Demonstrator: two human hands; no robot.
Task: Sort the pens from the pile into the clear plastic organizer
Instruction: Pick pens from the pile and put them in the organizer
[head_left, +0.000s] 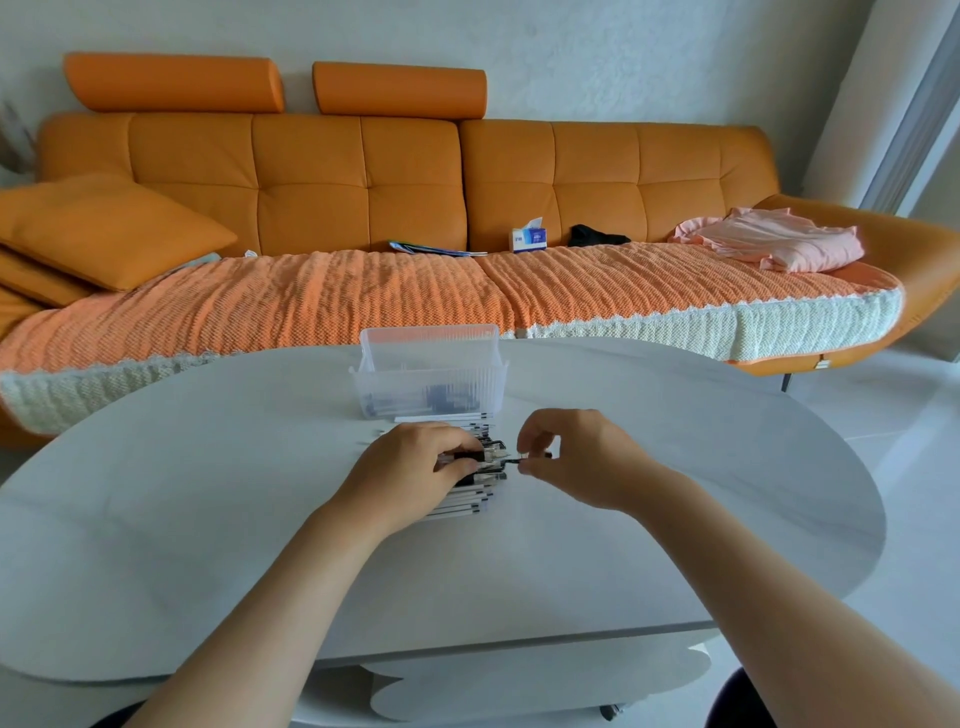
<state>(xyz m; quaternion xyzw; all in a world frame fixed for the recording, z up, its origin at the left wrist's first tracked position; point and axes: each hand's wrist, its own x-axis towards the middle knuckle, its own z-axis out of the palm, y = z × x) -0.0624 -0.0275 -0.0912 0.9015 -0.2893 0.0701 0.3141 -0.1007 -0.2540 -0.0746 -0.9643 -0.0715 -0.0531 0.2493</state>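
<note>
My left hand (415, 460) was curled over the pile of pens (470, 501), gripping several, just before the clear plastic organizer (428, 364) on the white table (208, 519). My right hand (571, 457) pinched one pen (511, 460) by its dark end. Tugging it sideways could have dragged its neighbours loose and set them rolling.

one clear plastic organizer (428, 364), one white oval table (208, 493), one pile of white pens (467, 501) too overlapped to count, and two bare hands, a left hand (421, 462) and a right hand (571, 457). behind: one orange sofa (311, 171) with two headrest bolsters (174, 83), one tissue box (529, 240), one pink garment (769, 244).
</note>
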